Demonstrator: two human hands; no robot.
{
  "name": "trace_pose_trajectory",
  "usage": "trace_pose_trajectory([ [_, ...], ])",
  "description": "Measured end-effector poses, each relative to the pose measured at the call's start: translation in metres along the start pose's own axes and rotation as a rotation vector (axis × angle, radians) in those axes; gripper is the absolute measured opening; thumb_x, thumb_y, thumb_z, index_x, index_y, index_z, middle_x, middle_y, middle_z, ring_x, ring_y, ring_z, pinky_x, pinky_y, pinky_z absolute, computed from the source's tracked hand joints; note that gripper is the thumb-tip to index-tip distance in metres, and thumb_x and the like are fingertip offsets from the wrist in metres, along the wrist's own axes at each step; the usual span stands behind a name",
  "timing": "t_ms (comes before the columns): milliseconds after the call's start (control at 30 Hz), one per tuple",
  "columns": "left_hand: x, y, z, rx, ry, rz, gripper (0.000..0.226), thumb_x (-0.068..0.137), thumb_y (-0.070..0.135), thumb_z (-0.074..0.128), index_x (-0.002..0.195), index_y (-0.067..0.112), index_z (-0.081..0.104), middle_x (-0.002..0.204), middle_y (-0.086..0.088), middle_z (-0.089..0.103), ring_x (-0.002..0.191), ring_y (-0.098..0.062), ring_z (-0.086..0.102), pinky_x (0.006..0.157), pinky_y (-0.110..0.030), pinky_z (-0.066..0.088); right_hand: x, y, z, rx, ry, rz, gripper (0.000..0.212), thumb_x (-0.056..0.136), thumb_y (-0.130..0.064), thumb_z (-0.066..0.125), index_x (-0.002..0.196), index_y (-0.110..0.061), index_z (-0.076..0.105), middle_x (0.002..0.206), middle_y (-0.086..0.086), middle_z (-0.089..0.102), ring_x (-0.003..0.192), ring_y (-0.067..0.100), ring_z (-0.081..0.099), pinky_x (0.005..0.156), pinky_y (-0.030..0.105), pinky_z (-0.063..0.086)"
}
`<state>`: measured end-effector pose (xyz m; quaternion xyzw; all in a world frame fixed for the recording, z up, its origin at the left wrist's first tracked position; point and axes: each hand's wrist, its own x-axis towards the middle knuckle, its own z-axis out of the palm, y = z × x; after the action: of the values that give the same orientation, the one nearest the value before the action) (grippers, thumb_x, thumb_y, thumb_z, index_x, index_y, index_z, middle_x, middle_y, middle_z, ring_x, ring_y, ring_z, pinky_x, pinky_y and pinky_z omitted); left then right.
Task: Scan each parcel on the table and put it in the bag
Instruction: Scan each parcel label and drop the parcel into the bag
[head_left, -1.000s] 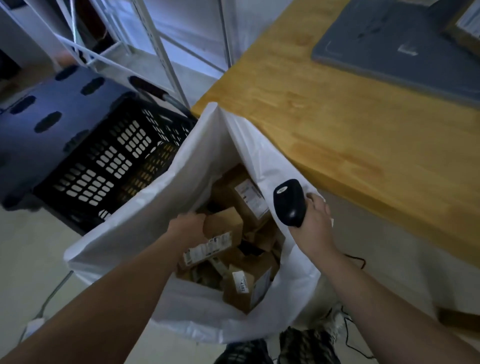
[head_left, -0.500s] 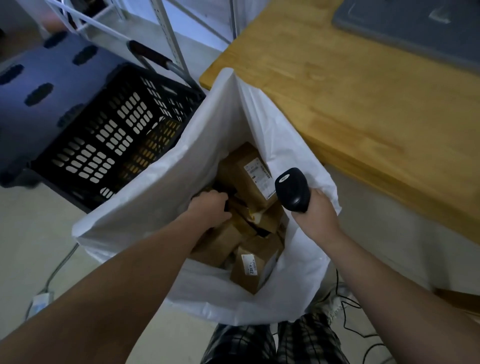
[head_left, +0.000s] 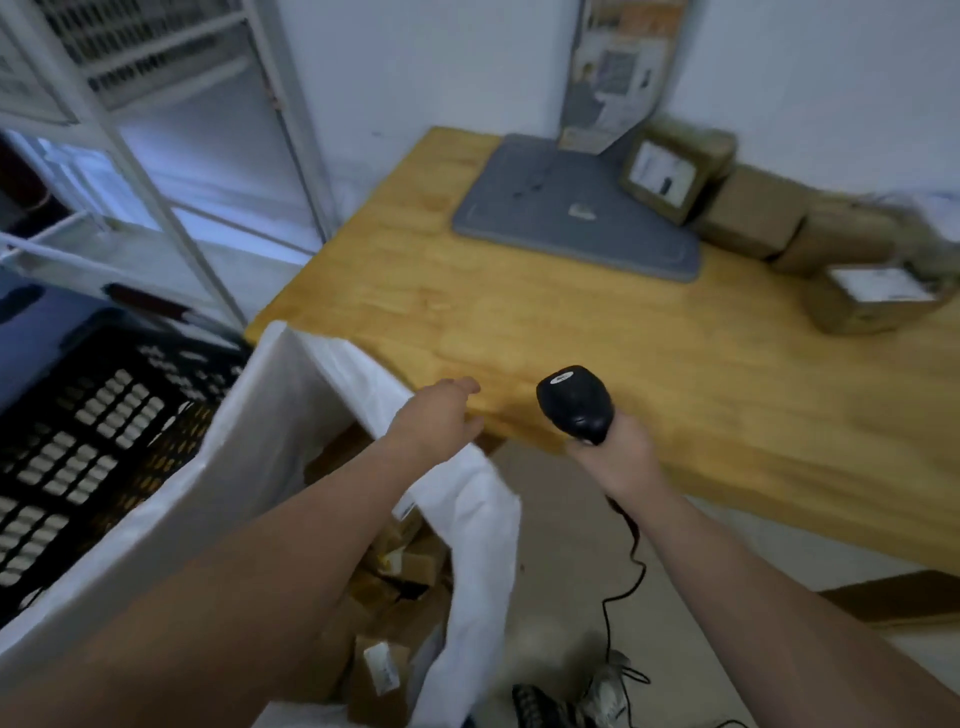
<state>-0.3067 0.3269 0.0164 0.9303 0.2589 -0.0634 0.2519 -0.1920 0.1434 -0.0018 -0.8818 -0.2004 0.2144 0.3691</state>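
Bag (head_left: 260, 441): already held several parcels (head_left: 382, 670).
Table (head_left: 519, 322): four boxes (head_left: 748, 213) remained.
Left hand (head_left: 441, 421): empty, fingers loosely spread.
Right hand (head_left: 613, 452): gripped scanner (head_left: 574, 402).

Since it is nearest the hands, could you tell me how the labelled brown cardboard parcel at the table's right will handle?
The labelled brown cardboard parcel probably feels stiff and light. Its flat faces suggest it would slide, not roll.

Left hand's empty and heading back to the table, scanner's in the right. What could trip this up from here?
The bag rim sags beside the left hand; a brush could fold it shut. The scanner cable trails to the floor by the feet and might snag. The remaining parcels sit at the table's far right, a long reach across.
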Motion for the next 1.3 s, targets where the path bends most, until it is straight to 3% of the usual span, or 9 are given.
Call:
trace_pose_trajectory([
  [400, 0.121, 0.185, 0.026, -0.011, 0.048, 0.159, 0.050, 0.097, 0.035, 0.053, 0.142, 0.018, 0.040, 0.135, -0.006, 0.053, 0.116, -0.021, 0.055, 0.089, -0.031, 0.045, 0.072, 0.071, -0.185, 0.132, 0.245, 0.041, 0.031, 0.078, -0.004, 0.064, 0.061, -0.016, 0.041, 0.051, -0.002, 0.041, 0.048, 0.014, 0.039, 0.048, 0.025, 0.027],
  [533, 0.153, 0.227, 0.032, -0.048, 0.062, 0.159, 0.049, 0.097, 0.034, 0.053, 0.141, 0.017, 0.041, 0.134, -0.004, 0.054, 0.115, -0.021, 0.056, 0.090, -0.032, 0.047, 0.097, 0.086, -0.227, 0.180, 0.296, 0.045, 0.017, 0.078, -0.010, 0.066, 0.072, 0.003, 0.056, 0.067, 0.023, 0.062, 0.060, 0.030, 0.058, 0.054, 0.028, 0.034],
  [600, 0.166, 0.240, 0.031, -0.058, 0.075, 0.157, 0.048, 0.097, 0.033, 0.054, 0.141, 0.017, 0.042, 0.133, -0.004, 0.054, 0.116, -0.020, 0.056, 0.090, -0.031, 0.046, 0.114, 0.087, -0.243, 0.193, 0.339, 0.031, 0.020, 0.078, -0.013, 0.066, 0.080, 0.006, 0.060, 0.077, 0.024, 0.067, 0.072, 0.035, 0.065, 0.057, 0.031, 0.041],
  [767, 0.202, 0.251, 0.021, -0.069, 0.103, 0.143, 0.048, 0.097, 0.033, 0.054, 0.140, 0.017, 0.043, 0.132, -0.003, 0.055, 0.116, -0.019, 0.055, 0.088, -0.027, 0.042, 0.156, 0.077, -0.261, 0.204, 0.361, 0.002, 0.016, 0.077, -0.018, 0.066, 0.082, -0.003, 0.061, 0.075, 0.015, 0.068, 0.073, 0.029, 0.067, 0.069, 0.043, 0.054],
  [867, 0.227, 0.248, 0.013, -0.079, 0.100, 0.129, 0.048, 0.097, 0.034, 0.055, 0.140, 0.016, 0.043, 0.133, -0.003, 0.055, 0.117, -0.020, 0.055, 0.091, -0.030, 0.044, 0.183, 0.067, -0.263, 0.141, 0.345, -0.050, 0.014, 0.080, -0.019, 0.065, 0.074, -0.011, 0.055, 0.066, 0.006, 0.061, 0.065, 0.020, 0.060, 0.056, 0.031, 0.044],
  [933, 0.248, 0.244, 0.004, -0.079, 0.096, 0.131, 0.049, 0.097, 0.033, 0.054, 0.141, 0.016, 0.041, 0.135, -0.004, 0.054, 0.119, -0.021, 0.054, 0.092, -0.030, 0.043, 0.207, 0.054, -0.266, 0.106, 0.369, -0.106, 0.019, 0.081, -0.022, 0.069, 0.079, -0.018, 0.050, 0.065, -0.004, 0.055, 0.062, 0.009, 0.053, 0.052, 0.024, 0.037],
  [1100, 0.314, 0.231, -0.032, -0.060, 0.089, 0.153, 0.051, 0.099, 0.031, 0.052, 0.144, 0.012, 0.037, 0.136, -0.008, 0.051, 0.121, -0.022, 0.051, 0.091, -0.027, 0.039, 0.303, 0.015, -0.275, 0.012, 0.357, -0.177, 0.042, 0.076, -0.039, 0.074, 0.104, -0.014, 0.057, 0.084, -0.003, 0.063, 0.081, 0.016, 0.062, 0.066, 0.028, 0.049],
  [1200, 0.359, 0.223, -0.053, -0.058, 0.071, 0.133, 0.051, 0.099, 0.032, 0.051, 0.144, 0.013, 0.036, 0.138, -0.009, 0.049, 0.121, -0.023, 0.051, 0.090, -0.028, 0.040, 0.368, -0.009, -0.279, -0.138, 0.339, -0.184, 0.054, 0.069, -0.051, 0.074, 0.106, -0.016, 0.059, 0.094, 0.000, 0.065, 0.090, 0.018, 0.064, 0.072, 0.034, 0.055],
  [1300, 0.401, 0.214, -0.070, -0.042, 0.085, 0.132, 0.050, 0.099, 0.031, 0.052, 0.143, 0.011, 0.038, 0.136, -0.011, 0.051, 0.121, -0.024, 0.051, 0.092, -0.028, 0.039, 0.423, -0.032, -0.277, -0.337, 0.310, -0.182, 0.061, 0.074, -0.047, 0.076, 0.119, -0.011, 0.053, 0.114, 0.008, 0.059, 0.108, 0.026, 0.057, 0.086, 0.041, 0.052],
])
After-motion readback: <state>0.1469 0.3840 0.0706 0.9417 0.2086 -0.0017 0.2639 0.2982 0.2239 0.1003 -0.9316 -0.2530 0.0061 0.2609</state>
